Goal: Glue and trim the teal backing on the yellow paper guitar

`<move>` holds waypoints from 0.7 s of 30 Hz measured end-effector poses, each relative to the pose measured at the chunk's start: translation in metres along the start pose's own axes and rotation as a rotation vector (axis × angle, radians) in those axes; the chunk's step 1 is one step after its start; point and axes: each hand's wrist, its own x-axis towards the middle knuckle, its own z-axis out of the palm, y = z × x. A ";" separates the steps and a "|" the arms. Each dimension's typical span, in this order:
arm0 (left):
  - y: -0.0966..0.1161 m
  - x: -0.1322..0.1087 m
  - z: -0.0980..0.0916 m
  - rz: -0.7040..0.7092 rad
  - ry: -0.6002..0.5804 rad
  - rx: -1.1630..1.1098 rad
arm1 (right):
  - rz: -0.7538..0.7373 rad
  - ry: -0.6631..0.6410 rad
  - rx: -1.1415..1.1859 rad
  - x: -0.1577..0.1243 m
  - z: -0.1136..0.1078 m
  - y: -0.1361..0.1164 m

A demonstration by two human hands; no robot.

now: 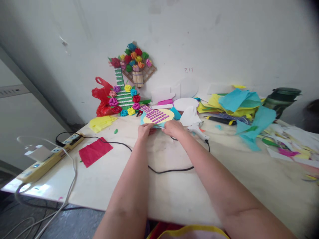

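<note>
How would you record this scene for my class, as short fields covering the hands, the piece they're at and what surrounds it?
Piece: paper craft, purple and yellow, blue edging
Left hand: fingers gripping its near edge
Right hand: at the same edge, grip unclear
To the right: white glue gun
To the left: red sheet, power strip
Behind: green-and-white flowered decoration

Guitar cutout matt, papery; carrier bag glossy plastic; tabletop smooth.
</note>
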 end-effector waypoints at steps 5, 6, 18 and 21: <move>-0.003 0.002 0.001 0.005 0.028 0.017 | -0.007 0.020 -0.019 0.002 0.009 -0.001; -0.003 0.003 0.001 0.008 0.031 0.012 | -0.005 0.022 -0.019 0.002 0.011 -0.002; -0.003 0.012 -0.010 0.048 0.173 -0.020 | -0.014 -0.071 0.005 -0.001 -0.009 0.005; -0.002 0.009 -0.009 0.056 0.098 0.023 | -0.014 -0.072 0.008 0.000 -0.006 0.007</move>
